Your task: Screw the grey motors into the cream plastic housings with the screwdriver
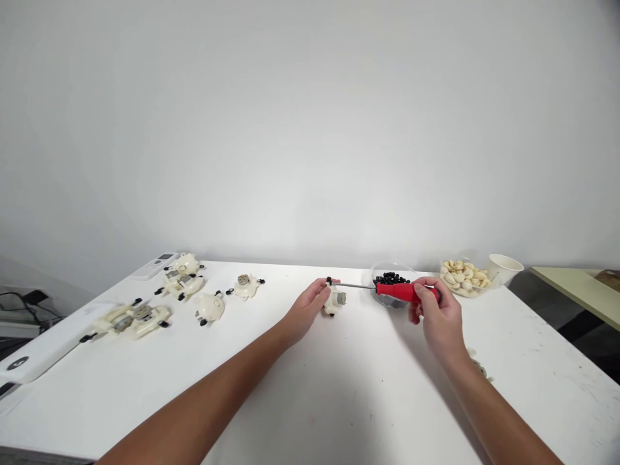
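Note:
My left hand (pixel 312 302) is closed on a small cream plastic part with a grey motor (pixel 341 298) and black tips, holding it just above the white table. My right hand (pixel 440 313) grips a screwdriver (pixel 398 292) by its red and black handle. The metal shaft lies level and points left, its tip at the black piece on top of the cream part; whether it is seated there is too small to tell. Behind the handle stands a clear round bowl (pixel 393 265) of small black pieces (pixel 390 278).
Several similar cream assemblies (pixel 210 307) lie on the table (pixel 290 400) to the left, near a white remote (pixel 155 266). At the back right are a container of cream curved pieces (pixel 464 276) and a paper cup (pixel 504 268). Another part (pixel 478 367) lies partly behind my right forearm.

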### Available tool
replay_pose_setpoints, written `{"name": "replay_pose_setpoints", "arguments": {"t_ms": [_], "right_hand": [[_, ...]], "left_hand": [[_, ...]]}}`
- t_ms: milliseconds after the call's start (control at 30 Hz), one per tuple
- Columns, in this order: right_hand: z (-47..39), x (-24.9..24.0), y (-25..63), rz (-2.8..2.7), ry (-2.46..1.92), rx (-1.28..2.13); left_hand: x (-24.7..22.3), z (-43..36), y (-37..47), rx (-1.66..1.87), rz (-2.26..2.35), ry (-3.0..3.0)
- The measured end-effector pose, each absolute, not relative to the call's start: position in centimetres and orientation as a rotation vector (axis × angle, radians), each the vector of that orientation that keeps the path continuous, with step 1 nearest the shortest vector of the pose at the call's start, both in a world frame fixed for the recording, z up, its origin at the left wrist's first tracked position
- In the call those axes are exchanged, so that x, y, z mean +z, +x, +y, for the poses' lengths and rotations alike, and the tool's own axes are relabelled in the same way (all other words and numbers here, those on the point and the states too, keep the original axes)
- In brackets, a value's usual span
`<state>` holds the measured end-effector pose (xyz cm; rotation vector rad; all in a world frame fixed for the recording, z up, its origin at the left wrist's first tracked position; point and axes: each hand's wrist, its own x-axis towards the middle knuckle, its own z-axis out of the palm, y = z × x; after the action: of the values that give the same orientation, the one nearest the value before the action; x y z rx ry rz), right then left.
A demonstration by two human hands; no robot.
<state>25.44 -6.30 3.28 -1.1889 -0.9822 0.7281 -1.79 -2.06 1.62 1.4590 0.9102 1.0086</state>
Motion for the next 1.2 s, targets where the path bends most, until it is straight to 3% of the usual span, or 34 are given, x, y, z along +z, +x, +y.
{"name": "replay_pose_setpoints", "arguments": {"t_ms": [267, 500, 867, 1200], "right_hand": [[-6.2, 3.3, 25.4, -1.02, -1.188, 0.727], [-6.4, 2.9, 24.6, -1.185, -1.127, 0.918], [-7.3, 3.0, 24.5, -1.724, -1.28, 0.712], [-7.7, 3.4, 24.2, -1.593, -1.379, 0.713]], "left_hand": [[1.4, -2.8, -2.2, 0.823, 0.98, 1.603], [0.3, -1.6, -2.1, 1.062, 1.088, 1.381], [1.4, -0.2, -3.1, 1.087, 1.049, 1.176], [2.1, -0.5, -3.3, 1.006, 1.082, 1.297]]}}
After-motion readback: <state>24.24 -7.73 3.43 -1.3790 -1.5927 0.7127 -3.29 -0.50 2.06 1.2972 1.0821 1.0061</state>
